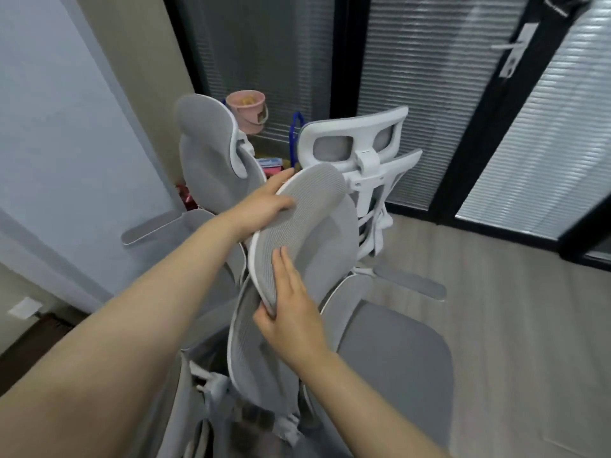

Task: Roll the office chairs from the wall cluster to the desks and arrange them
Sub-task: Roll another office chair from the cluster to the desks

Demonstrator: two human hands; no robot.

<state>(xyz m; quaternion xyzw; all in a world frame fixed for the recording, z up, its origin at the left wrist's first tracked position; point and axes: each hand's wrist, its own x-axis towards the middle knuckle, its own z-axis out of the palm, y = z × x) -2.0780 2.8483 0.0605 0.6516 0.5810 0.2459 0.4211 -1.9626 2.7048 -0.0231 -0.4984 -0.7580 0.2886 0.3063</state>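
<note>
Headrest (307,223) of the nearest office chair (393,352) is the thing both hands meet, and its long axis runs slantwise from upper right, far from the person, down to lower left, close to them. The left hand (264,206) grips the far upper edge, fingers curled over the white rim with the thumb on the mesh face; the right hand (291,309) pinches the near lower end, thumb under the rim and straight fingers laid flat on the mesh. So the right hand is the nearer one and the left reaches further out along the same axis. The chair's seat lies to the right of and below the hands, its backrest directly under them, so any pull toward the person would, I judge, draw the chair out backrest first. It stands in the cluster by the wall, pressed close against a second chair (211,160) on the left and a third chair (360,147) behind it, whose white frame faces the camera. No desk is in view, so the rolling looks barely begun
</note>
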